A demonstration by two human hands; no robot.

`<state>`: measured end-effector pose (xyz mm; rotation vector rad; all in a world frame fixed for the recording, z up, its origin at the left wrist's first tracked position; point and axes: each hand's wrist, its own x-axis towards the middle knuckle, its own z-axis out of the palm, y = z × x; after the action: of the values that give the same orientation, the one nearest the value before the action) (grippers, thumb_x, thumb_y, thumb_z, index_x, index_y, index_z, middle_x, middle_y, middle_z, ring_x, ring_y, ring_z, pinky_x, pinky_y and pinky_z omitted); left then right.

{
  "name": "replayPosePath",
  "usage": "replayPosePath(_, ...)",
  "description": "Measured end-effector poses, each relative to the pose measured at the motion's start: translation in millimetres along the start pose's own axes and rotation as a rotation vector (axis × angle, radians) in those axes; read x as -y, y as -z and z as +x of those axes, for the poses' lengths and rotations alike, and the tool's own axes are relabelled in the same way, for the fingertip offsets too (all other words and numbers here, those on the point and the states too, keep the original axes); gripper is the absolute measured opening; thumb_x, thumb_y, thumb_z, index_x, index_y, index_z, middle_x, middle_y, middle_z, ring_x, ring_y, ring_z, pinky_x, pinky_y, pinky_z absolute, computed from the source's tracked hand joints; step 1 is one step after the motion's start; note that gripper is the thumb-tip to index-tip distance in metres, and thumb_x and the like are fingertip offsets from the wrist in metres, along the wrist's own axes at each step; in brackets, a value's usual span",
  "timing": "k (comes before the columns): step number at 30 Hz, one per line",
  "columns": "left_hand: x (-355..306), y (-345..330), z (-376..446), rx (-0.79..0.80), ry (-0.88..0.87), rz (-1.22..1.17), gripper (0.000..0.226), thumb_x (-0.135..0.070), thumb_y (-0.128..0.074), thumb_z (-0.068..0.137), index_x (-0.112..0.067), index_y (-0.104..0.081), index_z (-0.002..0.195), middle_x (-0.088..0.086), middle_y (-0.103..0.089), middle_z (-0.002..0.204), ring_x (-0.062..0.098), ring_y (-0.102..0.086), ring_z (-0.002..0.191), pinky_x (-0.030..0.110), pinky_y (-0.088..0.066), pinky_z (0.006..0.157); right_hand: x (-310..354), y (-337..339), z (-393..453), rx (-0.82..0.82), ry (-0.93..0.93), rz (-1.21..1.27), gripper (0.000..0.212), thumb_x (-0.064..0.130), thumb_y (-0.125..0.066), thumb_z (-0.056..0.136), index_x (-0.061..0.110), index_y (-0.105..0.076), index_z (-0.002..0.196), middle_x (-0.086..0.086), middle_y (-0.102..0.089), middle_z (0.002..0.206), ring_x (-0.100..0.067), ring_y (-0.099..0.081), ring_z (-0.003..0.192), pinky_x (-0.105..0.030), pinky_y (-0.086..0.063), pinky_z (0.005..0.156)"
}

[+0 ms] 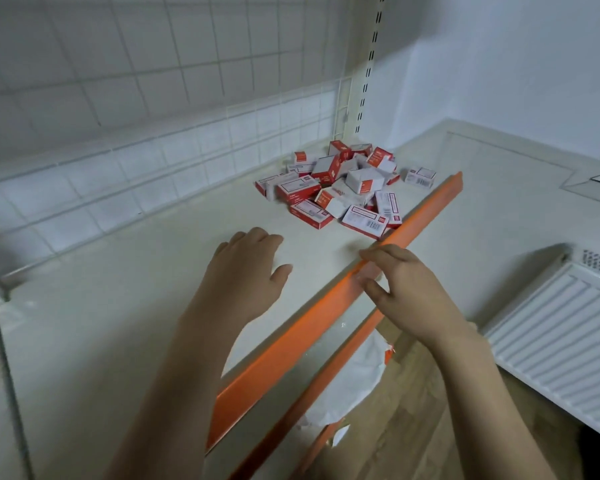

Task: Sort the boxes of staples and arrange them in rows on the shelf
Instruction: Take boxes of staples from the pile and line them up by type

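Note:
A jumbled pile of several red-and-white staple boxes (343,187) lies at the far right end of the white shelf (118,323). One box (420,177) sits apart, just right of the pile. My left hand (246,271) hovers over the shelf surface, fingers spread, holding nothing, a short way in front of the pile. My right hand (400,289) rests over the shelf's orange front rail (291,337), fingers curled loosely on its edge, with no box in it.
A white wire grid (153,161) backs the shelf, with a slotted upright post (366,74) at the right. A lower orange-edged shelf (326,386) with white paper sits beneath. A white radiator (561,337) stands at the right, above wooden flooring.

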<state>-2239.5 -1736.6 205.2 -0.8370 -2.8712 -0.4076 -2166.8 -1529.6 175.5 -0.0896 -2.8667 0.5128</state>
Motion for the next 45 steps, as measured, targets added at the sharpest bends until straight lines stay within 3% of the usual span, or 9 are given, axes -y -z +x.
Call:
replayPosePath(3, -5, -5, 38, -0.023, 0.01, 0.001, 0.049, -0.032, -0.05, 0.094, -0.012, -0.041, 0.137, 0.005, -0.047, 0.135, 0.022, -0.044, 0.121, 0.033, -0.037, 0.098, -18, 3, 20, 0.014, 0.026, -0.002, 0.044, 0.021, -0.057, 0.089, 0.012, -0.05, 0.131, -0.003, -0.052, 0.13, -0.021, -0.044, 0.123, -0.022, -0.032, 0.099)
replayPosePath(9, -5, -22, 122, -0.011, 0.028, 0.015, 0.046, -0.028, -0.056, 0.089, -0.01, -0.048, 0.13, 0.011, -0.053, 0.123, 0.026, -0.049, 0.11, 0.038, -0.044, 0.09, -51, 10, 55, 0.01, 0.096, 0.016, 0.04, 0.02, -0.06, 0.088, 0.011, -0.055, 0.126, -0.007, -0.058, 0.117, -0.027, -0.052, 0.11, -0.033, -0.043, 0.092)
replayPosePath(12, -5, -29, 150, 0.014, 0.072, 0.076, 0.046, -0.028, -0.053, 0.09, -0.009, -0.047, 0.131, 0.012, -0.053, 0.118, 0.027, -0.048, 0.106, 0.04, -0.045, 0.089, -66, 15, 67, -0.004, 0.13, 0.031, 0.038, 0.02, -0.06, 0.088, 0.011, -0.056, 0.125, -0.006, -0.059, 0.115, -0.026, -0.054, 0.106, -0.03, -0.042, 0.091)
replayPosePath(19, -5, -37, 173, 0.089, 0.118, 0.226, 0.048, -0.032, -0.05, 0.092, -0.011, -0.042, 0.135, 0.012, -0.049, 0.12, 0.029, -0.046, 0.11, 0.039, -0.038, 0.09, -91, 33, 95, -0.025, 0.177, 0.024, 0.04, 0.02, -0.058, 0.089, 0.013, -0.054, 0.128, -0.006, -0.057, 0.122, -0.026, -0.051, 0.111, -0.031, -0.039, 0.093)
replayPosePath(25, -5, -40, 176, 0.102, 0.161, 0.185, 0.047, -0.03, -0.05, 0.092, -0.012, -0.042, 0.135, 0.011, -0.047, 0.118, 0.028, -0.046, 0.107, 0.038, -0.038, 0.088, -94, 35, 113, -0.021, 0.244, 0.032, 0.039, 0.02, -0.057, 0.09, 0.013, -0.053, 0.128, -0.004, -0.056, 0.124, -0.025, -0.049, 0.114, -0.028, -0.036, 0.091)
replayPosePath(29, -11, -34, 162, 0.031, 0.187, 0.219, 0.04, -0.028, -0.052, 0.091, -0.009, -0.048, 0.127, 0.012, -0.044, 0.119, 0.027, -0.042, 0.107, 0.036, -0.036, 0.088, -90, 37, 132, -0.011, 0.311, -0.015, 0.04, 0.021, -0.055, 0.09, 0.009, -0.052, 0.128, -0.008, -0.054, 0.128, -0.027, -0.049, 0.116, -0.034, -0.038, 0.095)
replayPosePath(34, -19, -21, 129, -0.14, 0.209, 0.187, 0.041, -0.02, -0.055, 0.09, -0.009, -0.047, 0.129, 0.011, -0.044, 0.121, 0.028, -0.042, 0.106, 0.035, -0.036, 0.086, -76, 48, 168, 0.021, 0.369, -0.123, 0.048, 0.024, -0.058, 0.088, 0.02, -0.046, 0.134, -0.002, -0.05, 0.129, -0.022, -0.042, 0.122, -0.033, -0.036, 0.097)
replayPosePath(39, -37, -25, 94, -0.294, 0.175, 0.109, 0.046, -0.01, -0.07, 0.078, -0.003, -0.057, 0.121, 0.019, -0.053, 0.107, 0.039, -0.05, 0.093, 0.041, -0.04, 0.074, -75, 49, 201, 0.231, 0.443, -0.291, 0.049, 0.032, -0.059, 0.083, 0.019, -0.049, 0.129, 0.0, -0.052, 0.126, -0.02, -0.046, 0.114, -0.034, -0.04, 0.097)
replayPosePath(45, -53, -34, 76, -0.327, 0.197, 0.098, 0.046, -0.009, -0.071, 0.077, -0.001, -0.057, 0.12, 0.02, -0.054, 0.105, 0.04, -0.05, 0.092, 0.044, -0.042, 0.076, -79, 47, 212, 0.356, 0.447, -0.29, 0.036, 0.031, -0.056, 0.087, 0.014, -0.054, 0.119, -0.003, -0.059, 0.117, -0.02, -0.056, 0.1, -0.028, -0.044, 0.081)
